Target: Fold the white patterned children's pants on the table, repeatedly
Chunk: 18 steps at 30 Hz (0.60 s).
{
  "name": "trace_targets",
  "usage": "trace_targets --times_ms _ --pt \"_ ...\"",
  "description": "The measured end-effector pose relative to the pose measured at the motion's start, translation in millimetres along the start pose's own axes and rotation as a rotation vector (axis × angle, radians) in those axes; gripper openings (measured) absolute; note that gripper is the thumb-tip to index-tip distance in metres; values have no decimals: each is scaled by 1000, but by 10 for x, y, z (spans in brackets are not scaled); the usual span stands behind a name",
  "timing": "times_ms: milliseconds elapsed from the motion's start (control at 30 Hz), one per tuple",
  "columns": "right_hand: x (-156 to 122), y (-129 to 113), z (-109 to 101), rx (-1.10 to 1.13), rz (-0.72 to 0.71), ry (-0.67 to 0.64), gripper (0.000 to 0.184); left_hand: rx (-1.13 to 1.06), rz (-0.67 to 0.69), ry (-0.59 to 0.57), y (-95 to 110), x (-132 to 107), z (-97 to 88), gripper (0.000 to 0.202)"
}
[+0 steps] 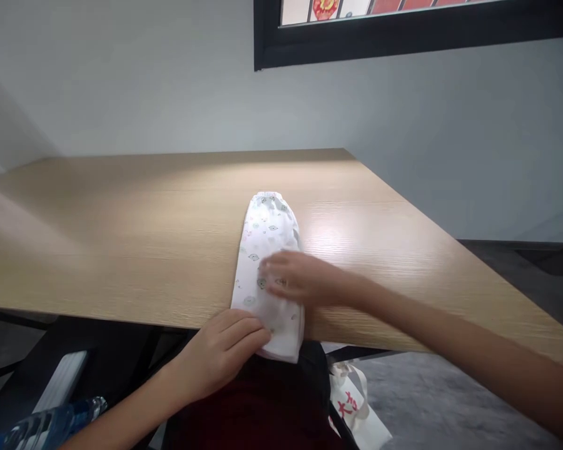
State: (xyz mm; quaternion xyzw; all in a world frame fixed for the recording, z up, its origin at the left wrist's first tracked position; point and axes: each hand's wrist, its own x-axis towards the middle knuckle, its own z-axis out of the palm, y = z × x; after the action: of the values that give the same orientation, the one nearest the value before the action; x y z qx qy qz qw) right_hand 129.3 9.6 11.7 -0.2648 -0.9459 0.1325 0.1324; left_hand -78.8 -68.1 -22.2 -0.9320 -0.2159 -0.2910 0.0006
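Two bare hands at a printed white cloth (pixel 267 240) on a wooden desk (pixel 122 219). The cloth lies lengthwise, its gathered end towards the far edge and its plain end jutting past the front edge. The left hand (pixel 229 344) rests over the near end at the front edge, fingers together; whether it pinches the fabric or only presses it cannot be told. The right hand (pixel 300 275) is above the cloth's middle, thumb and fingers loosely parted, apparently gripping nothing. Progress, as judged: the cloth seems already folded lengthwise into a narrow, nearly flat strip; it has not been doubled across its length, and the near end is not yet fully on the desk. Motion blur obscures the right fingertips and any contact with the cloth. The layers underneath are hidden. A bottle (pixel 75 415), below the front edge, is cut off.
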Motion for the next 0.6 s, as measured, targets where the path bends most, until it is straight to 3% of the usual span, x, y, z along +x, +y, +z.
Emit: trace_targets --times_ms 67,133,200,267,333,433,533,600 --pt "-300 -423 47 57 13 -14 27 -49 -8 -24 103 14 -106 20" --pt "-544 -773 100 41 -26 68 22 -98 -9 -53 223 42 -245 19" --pt "-683 -987 112 -15 -5 164 19 -126 -36 -62 307 108 -404 16" --pt "-688 -1021 44 -33 22 293 23 -140 -118 -51 293 245 -557 14" --pt "-563 -869 -103 20 60 407 22 -146 -251 -43 133 470 -668 14" --pt "-203 -358 -361 165 269 434 18 -142 -438 -90 -374 907 -673 15" --pt "193 302 -461 282 558 405 19 -120 -584 -151 -1023 1239 -442 23" --pt "377 688 -398 333 693 369 19 -83 -638 -180 -1384 1300 -209 23"
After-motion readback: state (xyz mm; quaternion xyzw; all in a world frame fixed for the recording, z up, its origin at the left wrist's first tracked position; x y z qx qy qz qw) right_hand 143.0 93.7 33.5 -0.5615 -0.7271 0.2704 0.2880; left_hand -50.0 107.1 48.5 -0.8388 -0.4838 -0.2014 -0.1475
